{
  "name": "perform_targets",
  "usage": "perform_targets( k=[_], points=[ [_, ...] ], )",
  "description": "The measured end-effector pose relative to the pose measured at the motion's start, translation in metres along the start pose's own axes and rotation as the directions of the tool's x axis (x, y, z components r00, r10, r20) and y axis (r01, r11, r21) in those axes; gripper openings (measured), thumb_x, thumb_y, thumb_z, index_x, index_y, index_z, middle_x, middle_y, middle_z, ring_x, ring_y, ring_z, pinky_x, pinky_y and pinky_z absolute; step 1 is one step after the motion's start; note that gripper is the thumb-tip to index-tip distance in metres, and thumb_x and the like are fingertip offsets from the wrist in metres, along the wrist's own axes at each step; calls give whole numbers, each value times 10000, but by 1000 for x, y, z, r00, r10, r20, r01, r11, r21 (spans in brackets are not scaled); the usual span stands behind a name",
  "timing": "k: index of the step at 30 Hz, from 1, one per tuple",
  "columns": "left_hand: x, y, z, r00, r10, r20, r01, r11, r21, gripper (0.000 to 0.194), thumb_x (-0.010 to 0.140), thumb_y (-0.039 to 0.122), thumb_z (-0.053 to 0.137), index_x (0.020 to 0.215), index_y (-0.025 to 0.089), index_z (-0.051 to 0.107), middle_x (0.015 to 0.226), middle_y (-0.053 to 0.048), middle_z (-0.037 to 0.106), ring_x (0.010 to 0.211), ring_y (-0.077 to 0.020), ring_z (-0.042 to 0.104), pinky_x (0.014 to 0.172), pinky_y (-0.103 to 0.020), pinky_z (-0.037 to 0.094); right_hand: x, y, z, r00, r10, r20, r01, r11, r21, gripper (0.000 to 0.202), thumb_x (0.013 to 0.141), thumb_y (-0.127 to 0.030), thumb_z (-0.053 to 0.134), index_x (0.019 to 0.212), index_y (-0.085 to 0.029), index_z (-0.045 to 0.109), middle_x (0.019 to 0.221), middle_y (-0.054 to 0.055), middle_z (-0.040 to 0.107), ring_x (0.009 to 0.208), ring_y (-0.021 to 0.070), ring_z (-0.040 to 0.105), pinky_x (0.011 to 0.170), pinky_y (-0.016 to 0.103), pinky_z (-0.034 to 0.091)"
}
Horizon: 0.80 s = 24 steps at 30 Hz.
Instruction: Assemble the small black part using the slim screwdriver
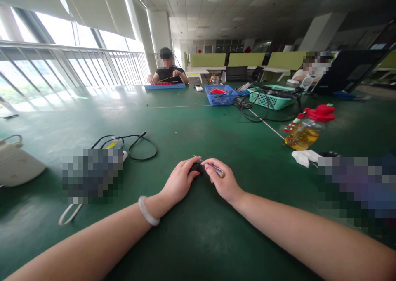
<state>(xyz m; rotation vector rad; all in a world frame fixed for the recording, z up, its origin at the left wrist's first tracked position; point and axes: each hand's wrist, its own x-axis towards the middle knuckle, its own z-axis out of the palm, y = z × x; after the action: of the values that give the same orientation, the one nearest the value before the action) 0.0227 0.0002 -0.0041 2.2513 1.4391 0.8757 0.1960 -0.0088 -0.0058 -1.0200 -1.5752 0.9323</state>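
Low over the middle of the green table (192,215), my left hand (179,178) is closed around a small dark rounded object (196,168). What that object is, I cannot make out; fingers cover part of it. A white bangle circles the left wrist. My right hand (225,181) grips a slim pen-like tool (219,172) with a brownish rounded rear end. The tool's front points left at the dark object, and my fingers hide part of its shaft. A thin light tip shows by the left fingertips.
Left lie a blurred-out item with a black cable (142,147) and a pale cap-like object (18,163). Right stands a red-lidded bottle (305,132) beside white tissue (305,157). Farther back are a blue basket (220,97), a green basket (269,99), tangled cables, and two people.
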Motion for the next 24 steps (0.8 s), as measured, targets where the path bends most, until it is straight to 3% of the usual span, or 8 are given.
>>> perform_targets(
  k=[9, 12, 18, 24],
  points=[
    [14, 6, 12, 997, -67, -43, 61, 990, -124, 490, 818, 164, 590, 1285, 259, 477, 1143, -46, 659, 1071, -215, 604, 968, -411, 473, 8, 3, -9, 991, 123, -58, -106, 965, 238, 287, 837, -466, 543, 881, -189, 603, 632, -35, 481, 459, 79, 428, 424, 218, 331],
    [14, 1, 8, 996, -90, -29, 83, 980, -179, 516, 813, 190, 602, 1301, 273, 458, 1125, -36, 669, 1034, -208, 627, 944, -396, 491, 9, 5, -14, 990, 137, -44, -121, 958, 259, 290, 828, -466, 554, 882, -186, 609, 662, -33, 492, 457, 70, 431, 423, 215, 328],
    [11, -6, -5, 998, -6, 64, 16, 988, -151, 561, 776, 196, 636, 1303, 286, 464, 1150, -24, 667, 1067, -216, 618, 974, -387, 478, 12, 14, -20, 982, 187, 0, -177, 929, 324, 265, 834, -437, 550, 894, -189, 622, 663, -36, 501, 443, 63, 415, 398, 204, 307],
    [12, -12, -7, 998, -1, 67, 15, 978, -210, 541, 791, 183, 607, 1304, 277, 466, 1173, -24, 657, 1096, -204, 603, 975, -372, 482, 10, 8, -22, 985, 145, 90, -165, 946, 279, 272, 840, -436, 549, 912, -186, 628, 680, -26, 517, 463, 69, 442, 419, 211, 349]
  ],
)
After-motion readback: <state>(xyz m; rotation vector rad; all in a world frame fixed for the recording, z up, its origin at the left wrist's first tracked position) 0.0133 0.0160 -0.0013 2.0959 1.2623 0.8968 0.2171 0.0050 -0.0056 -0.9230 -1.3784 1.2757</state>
